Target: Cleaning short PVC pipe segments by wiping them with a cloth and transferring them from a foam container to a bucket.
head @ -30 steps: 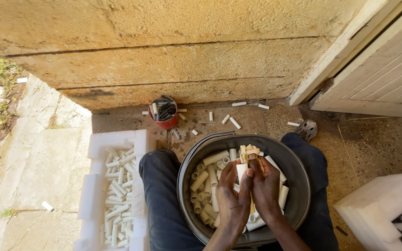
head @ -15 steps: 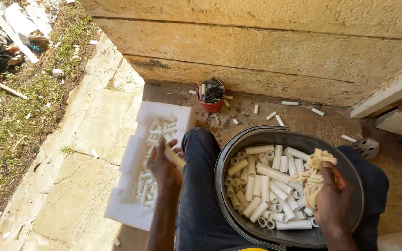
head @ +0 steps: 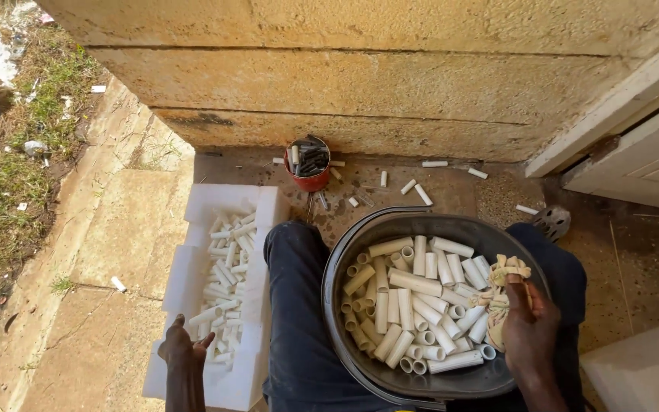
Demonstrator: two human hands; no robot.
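Note:
A dark round basin rests on my lap, full of several short cream pipe pieces. My right hand is at the basin's right rim, shut on a crumpled cream cloth. My left hand hangs over the near end of a white foam tray on the ground to my left, fingers spread and holding nothing. The tray holds several white pipe pieces.
A red tin with dark pieces stands by the stone wall ahead, with loose pipe pieces scattered around it. A white door is at the right, a white foam block at lower right. Grass and litter lie far left.
Both hands were together over the basin a second ago. My left hand then went out to the foam tray and has drawn back to its near end; the right keeps the cloth.

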